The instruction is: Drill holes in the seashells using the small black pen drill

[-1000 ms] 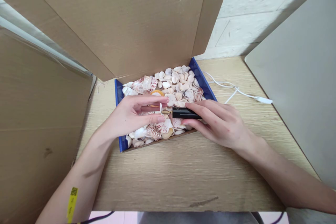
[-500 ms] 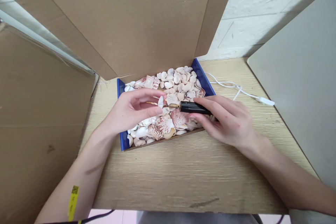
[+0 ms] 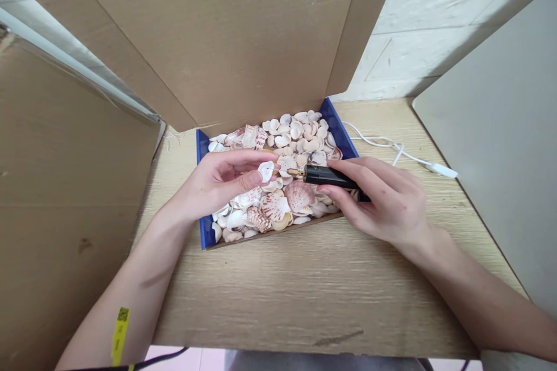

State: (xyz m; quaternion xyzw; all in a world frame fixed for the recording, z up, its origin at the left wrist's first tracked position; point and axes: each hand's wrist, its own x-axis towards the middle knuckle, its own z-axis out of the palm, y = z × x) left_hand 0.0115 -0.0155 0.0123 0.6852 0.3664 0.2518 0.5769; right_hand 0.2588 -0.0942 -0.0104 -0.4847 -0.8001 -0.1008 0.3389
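Observation:
Between the thumb and fingers of my left hand (image 3: 217, 182) is a small white seashell (image 3: 266, 171), its broad face turned towards me. My right hand (image 3: 383, 197) is closed round a black handheld mini drill (image 3: 329, 176), which has a brass chuck and a thin bit pointing left. The bit's tip is at or very close to the shell; I cannot tell whether it touches. Both hands are above a shallow blue-sided box (image 3: 340, 127) full of seashells (image 3: 300, 196), some white, some pinkish or striped.
A white cable (image 3: 378, 139) with a plug end lies right of the box on the wooden table (image 3: 278, 295). Cardboard panels (image 3: 226, 35) stand behind and at the left, and a grey panel (image 3: 496, 127) leans at the right.
The white shell has been turned from edge-on to show its broad face. The drill has shifted slightly right, so its bit now sits further from my left fingers.

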